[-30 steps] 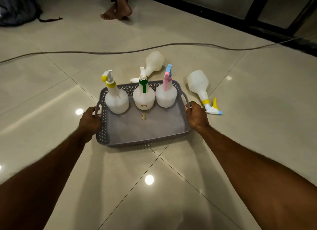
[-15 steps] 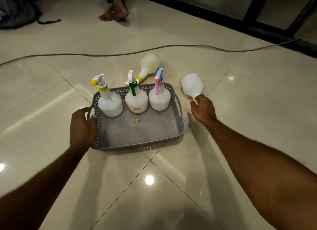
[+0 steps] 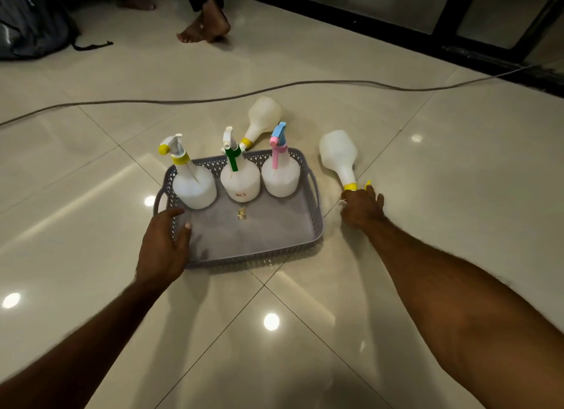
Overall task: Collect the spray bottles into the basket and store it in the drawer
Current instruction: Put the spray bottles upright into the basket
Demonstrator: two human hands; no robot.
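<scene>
Hands flank the grey basket: left hand rests open on its rim; right hand grips the fallen spray bottle right of the basket, base pointing away.

basket front half free | three upright bottles block rear
</scene>
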